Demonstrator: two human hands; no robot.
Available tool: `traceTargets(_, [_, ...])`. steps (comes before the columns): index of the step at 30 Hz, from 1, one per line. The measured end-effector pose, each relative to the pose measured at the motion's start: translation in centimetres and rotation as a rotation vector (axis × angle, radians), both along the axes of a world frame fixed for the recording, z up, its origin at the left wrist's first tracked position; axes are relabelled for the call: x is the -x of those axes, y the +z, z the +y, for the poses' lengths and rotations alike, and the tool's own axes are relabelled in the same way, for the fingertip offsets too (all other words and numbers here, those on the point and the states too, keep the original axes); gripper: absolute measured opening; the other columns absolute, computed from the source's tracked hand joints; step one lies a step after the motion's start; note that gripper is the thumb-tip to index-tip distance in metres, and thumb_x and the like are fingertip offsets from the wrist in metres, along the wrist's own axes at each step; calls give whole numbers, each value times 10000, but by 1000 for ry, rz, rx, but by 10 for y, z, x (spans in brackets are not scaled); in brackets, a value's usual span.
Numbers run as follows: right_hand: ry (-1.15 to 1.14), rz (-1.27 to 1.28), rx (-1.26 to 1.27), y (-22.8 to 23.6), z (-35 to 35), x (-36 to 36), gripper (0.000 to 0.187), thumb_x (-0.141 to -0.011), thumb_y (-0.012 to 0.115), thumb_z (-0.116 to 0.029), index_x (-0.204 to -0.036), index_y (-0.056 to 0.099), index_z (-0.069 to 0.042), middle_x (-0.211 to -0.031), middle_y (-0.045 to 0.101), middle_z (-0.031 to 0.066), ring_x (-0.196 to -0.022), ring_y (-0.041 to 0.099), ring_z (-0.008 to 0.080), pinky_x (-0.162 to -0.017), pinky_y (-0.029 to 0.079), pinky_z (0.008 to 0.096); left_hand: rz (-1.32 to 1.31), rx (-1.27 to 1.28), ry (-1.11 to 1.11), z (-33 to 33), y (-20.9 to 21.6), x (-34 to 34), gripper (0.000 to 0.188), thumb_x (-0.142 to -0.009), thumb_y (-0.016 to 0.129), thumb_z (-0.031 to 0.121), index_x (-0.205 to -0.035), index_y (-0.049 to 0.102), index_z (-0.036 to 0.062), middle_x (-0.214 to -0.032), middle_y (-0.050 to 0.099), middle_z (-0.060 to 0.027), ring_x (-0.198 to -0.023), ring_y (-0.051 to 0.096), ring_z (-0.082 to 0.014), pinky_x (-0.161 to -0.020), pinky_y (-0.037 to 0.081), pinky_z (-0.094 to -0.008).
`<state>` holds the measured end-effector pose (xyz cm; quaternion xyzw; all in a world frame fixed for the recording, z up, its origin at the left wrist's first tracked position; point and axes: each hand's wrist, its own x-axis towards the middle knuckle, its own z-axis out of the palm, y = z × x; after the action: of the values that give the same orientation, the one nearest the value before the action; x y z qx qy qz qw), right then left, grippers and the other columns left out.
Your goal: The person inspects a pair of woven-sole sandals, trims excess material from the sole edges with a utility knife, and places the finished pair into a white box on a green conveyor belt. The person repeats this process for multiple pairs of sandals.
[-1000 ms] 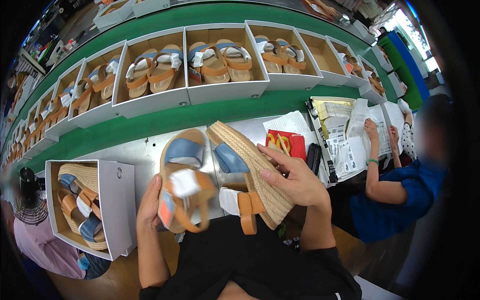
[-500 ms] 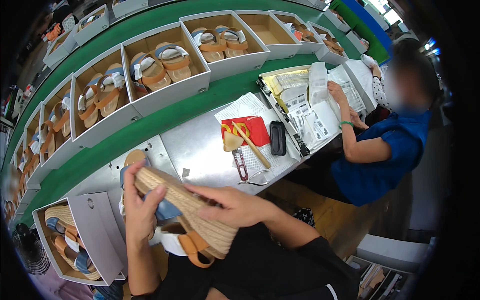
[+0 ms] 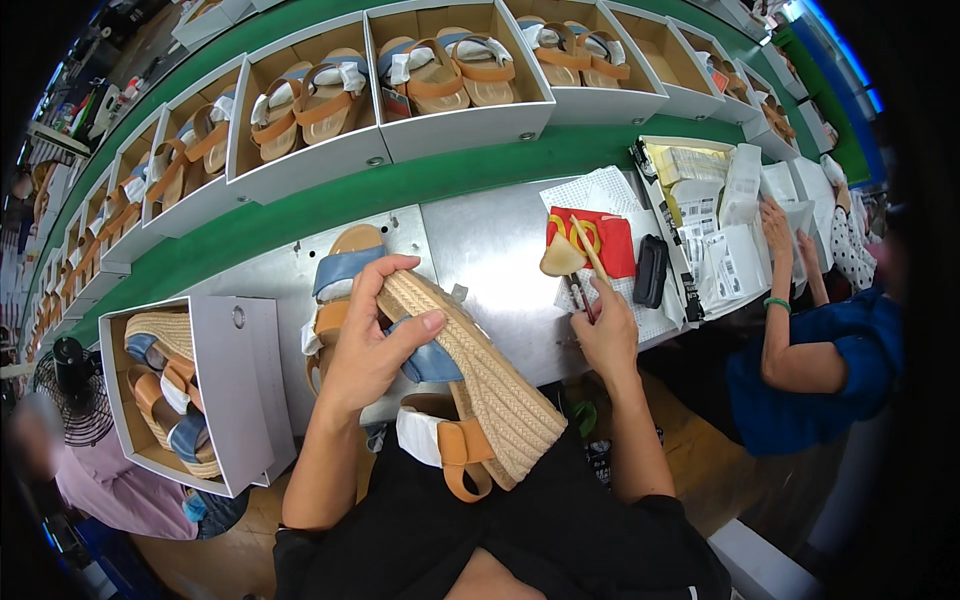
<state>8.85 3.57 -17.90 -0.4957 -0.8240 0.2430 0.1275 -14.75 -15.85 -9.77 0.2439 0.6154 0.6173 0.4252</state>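
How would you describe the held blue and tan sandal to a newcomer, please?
At the silver metal table, find the person's bare left hand. It grips the blue and tan sandal. Unlike the blue-strapped sandal lying on the table, this one is raised, its braided beige wedge showing.

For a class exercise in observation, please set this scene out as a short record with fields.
Left hand: fingers around a wedge sandal with a woven sole edge
Right hand: at the lower end of a pale stick; grip unclear
On the metal bench: second sandal, red cloth, black case
Left side: open white box holding sandals
Behind bench: row of open boxes on a green surface
Right side: co-worker in blue, hands at white papers
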Motion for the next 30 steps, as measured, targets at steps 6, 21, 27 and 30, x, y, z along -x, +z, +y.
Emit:
traceTargets(6, [160,27,167,20,6,-21,249,-806,684,-66,-1039,683,23,-772,605,90,-641,578,174,-581,450,330,-72,-48,-42,-3,8,2,544,-864,739,155,-1331,473,70,-1242,415,-69,-1112,489,-149,-972,434,-304])
traceTargets(21, [-107,291,-152,-20,-24,-44,199,-885,665,-105,-1056,693,-5,-947,684,143,-861,653,295,-759,526,391,500,77,-290,11,17,3,518,-750,753,232,-1222,590,96,-1496,328,-206,-1362,373,-346,-1115,301,-451])
traceTargets(27, [-65,219,-319,-22,-13,-55,161,-842,708,-111,-985,701,-37,-976,676,110,-924,628,316,-822,486,399,576,56,-272,19,17,-7,559,-702,798,233,-1188,565,84,-1459,356,-232,-1331,397,-361,-1089,334,-448])
traceTargets(30, [-22,219,-364,-33,-22,-24,208,-820,752,-197,-990,726,-80,-1029,671,74,-1022,603,283,-894,435,401,621,74,-243,21,19,-11,528,-728,789,244,-1177,570,75,-1450,371,-231,-1319,413,-356,-1083,341,-446])
